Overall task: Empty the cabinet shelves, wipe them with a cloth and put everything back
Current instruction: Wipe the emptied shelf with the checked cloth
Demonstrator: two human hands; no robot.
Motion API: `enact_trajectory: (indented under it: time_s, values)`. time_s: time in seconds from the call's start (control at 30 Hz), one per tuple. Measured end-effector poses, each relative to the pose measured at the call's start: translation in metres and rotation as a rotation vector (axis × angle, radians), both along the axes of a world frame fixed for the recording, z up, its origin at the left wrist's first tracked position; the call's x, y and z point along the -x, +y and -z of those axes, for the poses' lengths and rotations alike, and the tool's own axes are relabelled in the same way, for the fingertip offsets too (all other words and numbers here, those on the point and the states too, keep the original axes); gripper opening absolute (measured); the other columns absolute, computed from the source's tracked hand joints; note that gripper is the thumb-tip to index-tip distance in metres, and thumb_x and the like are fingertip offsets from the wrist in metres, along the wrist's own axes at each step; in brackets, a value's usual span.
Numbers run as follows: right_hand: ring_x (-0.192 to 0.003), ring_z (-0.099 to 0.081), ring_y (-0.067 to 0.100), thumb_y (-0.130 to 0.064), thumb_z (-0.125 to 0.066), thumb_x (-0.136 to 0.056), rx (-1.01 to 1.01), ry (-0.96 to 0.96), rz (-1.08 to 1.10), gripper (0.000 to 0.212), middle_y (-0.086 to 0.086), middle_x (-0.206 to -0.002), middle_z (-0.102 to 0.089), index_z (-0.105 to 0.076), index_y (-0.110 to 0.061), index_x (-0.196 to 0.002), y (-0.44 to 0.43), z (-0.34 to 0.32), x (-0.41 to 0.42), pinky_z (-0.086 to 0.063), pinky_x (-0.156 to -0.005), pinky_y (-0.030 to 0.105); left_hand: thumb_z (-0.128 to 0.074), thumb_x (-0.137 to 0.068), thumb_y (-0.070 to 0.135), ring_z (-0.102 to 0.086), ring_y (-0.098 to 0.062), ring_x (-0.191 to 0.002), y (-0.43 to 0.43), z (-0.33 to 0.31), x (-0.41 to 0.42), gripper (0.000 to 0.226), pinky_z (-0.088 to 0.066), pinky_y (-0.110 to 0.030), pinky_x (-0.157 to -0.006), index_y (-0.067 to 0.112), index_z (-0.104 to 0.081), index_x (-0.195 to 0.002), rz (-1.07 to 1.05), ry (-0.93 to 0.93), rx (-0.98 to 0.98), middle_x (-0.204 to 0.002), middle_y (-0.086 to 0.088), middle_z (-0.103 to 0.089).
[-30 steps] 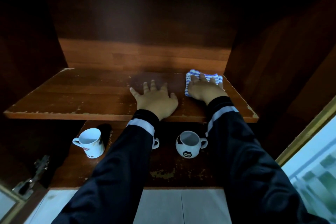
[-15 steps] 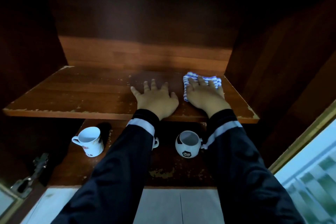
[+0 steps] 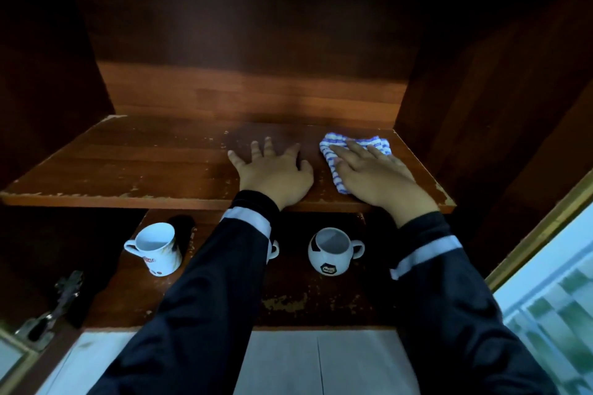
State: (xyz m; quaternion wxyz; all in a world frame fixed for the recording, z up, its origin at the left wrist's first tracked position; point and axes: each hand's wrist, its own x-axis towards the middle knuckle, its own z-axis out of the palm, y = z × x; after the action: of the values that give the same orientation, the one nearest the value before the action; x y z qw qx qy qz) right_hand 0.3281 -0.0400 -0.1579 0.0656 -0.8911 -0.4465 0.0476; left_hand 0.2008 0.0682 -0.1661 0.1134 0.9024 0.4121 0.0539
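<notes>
Wooden upper shelf point(image 3: 128, 170) of the cabinet, chipped along its front edge. The left hand point(image 3: 276, 176) is laid flat on the bare board, fingers spread and released, nothing being held. The right hand point(image 3: 375, 179) is pressed palm-down, fingers straight, on the blue-and-white striped cloth point(image 3: 333, 170), which is spread near the shelf's right end, just beside the left hand. On the lower shelf point(image 3: 305, 298), a white mug point(image 3: 157, 250) is seen at left and a football-patterned mug point(image 3: 330, 253) at right, well apart.
</notes>
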Motion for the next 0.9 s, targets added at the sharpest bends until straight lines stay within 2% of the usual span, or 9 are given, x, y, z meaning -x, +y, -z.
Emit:
enact_trajectory:
  time_s: [0.13, 0.3, 0.4, 0.53, 0.6, 0.73, 0.8, 0.9]
  values:
    - [-0.152, -0.001, 0.018, -0.050, -0.014, -0.104, -0.008, 0.010, 0.030, 0.050, -0.017, -0.164, 0.000, -0.012, -0.046, -0.154, -0.010, 0.002, -0.003, -0.001, -0.122, 0.044, -0.024, -0.101, 0.053, 0.001, -0.034, -0.152, 0.001, 0.000, 0.000, 0.057, 0.009, -0.067, -0.114, 0.040, -0.019, -0.156, 0.006, 0.004, 0.000, -0.167, -0.010, -0.003]
    - [-0.152, -0.004, 0.029, -0.045, -0.013, -0.104, -0.035, -0.039, 0.196, 0.054, -0.004, -0.166, -0.002, -0.013, -0.034, -0.157, 0.005, 0.005, 0.012, -0.005, -0.120, 0.053, -0.023, -0.101, 0.055, 0.001, -0.034, -0.152, 0.001, 0.000, 0.000, 0.058, 0.008, -0.067, -0.115, 0.039, -0.018, -0.156, 0.005, 0.019, -0.002, -0.167, -0.010, -0.002]
    - [-0.152, -0.004, 0.026, -0.047, -0.015, -0.104, -0.056, -0.046, 0.111, 0.052, -0.007, -0.165, -0.004, -0.015, -0.038, -0.156, -0.001, 0.004, 0.012, -0.004, -0.121, 0.050, -0.023, -0.101, 0.056, 0.002, -0.034, -0.152, -0.001, 0.000, 0.000, 0.058, 0.008, -0.067, -0.115, 0.039, -0.018, -0.156, 0.008, 0.020, -0.001, -0.167, -0.010, -0.001]
    - [-0.151, -0.006, 0.010, -0.051, -0.022, -0.103, -0.080, 0.022, -0.063, 0.047, -0.020, -0.162, -0.009, -0.023, -0.049, -0.150, -0.023, 0.000, -0.001, -0.006, -0.122, 0.040, -0.023, -0.101, 0.056, 0.002, -0.034, -0.152, 0.000, -0.001, 0.000, 0.058, 0.008, -0.067, -0.115, 0.039, -0.017, -0.156, 0.009, 0.025, -0.001, -0.167, -0.010, -0.001]
    - [-0.151, -0.009, 0.012, -0.051, -0.022, -0.103, -0.099, 0.017, -0.018, 0.048, -0.018, -0.163, -0.012, -0.025, -0.047, -0.150, -0.024, 0.002, -0.004, -0.008, -0.122, 0.042, -0.022, -0.101, 0.056, 0.002, -0.034, -0.152, 0.001, 0.000, 0.000, 0.059, 0.008, -0.068, -0.115, 0.039, -0.017, -0.156, 0.015, 0.030, -0.003, -0.167, -0.010, -0.001]
    - [-0.152, -0.006, 0.027, -0.046, -0.016, -0.104, -0.075, -0.024, 0.179, 0.053, -0.008, -0.165, -0.005, -0.017, -0.035, -0.156, -0.009, 0.006, 0.009, -0.006, -0.120, 0.051, -0.020, -0.100, 0.061, 0.004, -0.031, -0.153, 0.002, 0.002, -0.001, 0.063, 0.008, -0.066, -0.116, 0.036, -0.011, -0.158, 0.044, 0.061, -0.019, -0.167, -0.008, 0.001]
    - [-0.152, -0.005, 0.027, -0.047, -0.015, -0.104, -0.063, -0.029, 0.148, 0.054, -0.008, -0.165, -0.003, -0.015, -0.036, -0.156, -0.007, 0.004, 0.012, -0.004, -0.120, 0.052, -0.019, -0.100, 0.063, 0.005, -0.030, -0.153, 0.002, 0.002, -0.002, 0.065, 0.007, -0.062, -0.118, 0.036, -0.009, -0.158, 0.074, 0.078, -0.028, -0.167, -0.006, 0.003]
    - [-0.152, -0.004, 0.018, -0.051, -0.016, -0.104, -0.050, -0.016, 0.015, 0.050, -0.016, -0.164, -0.004, -0.015, -0.045, -0.154, -0.019, 0.003, 0.003, -0.004, -0.122, 0.045, -0.018, -0.100, 0.063, 0.005, -0.028, -0.153, 0.001, 0.002, -0.003, 0.065, 0.007, -0.059, -0.119, 0.037, -0.007, -0.158, 0.107, 0.078, -0.029, -0.167, -0.004, 0.003]
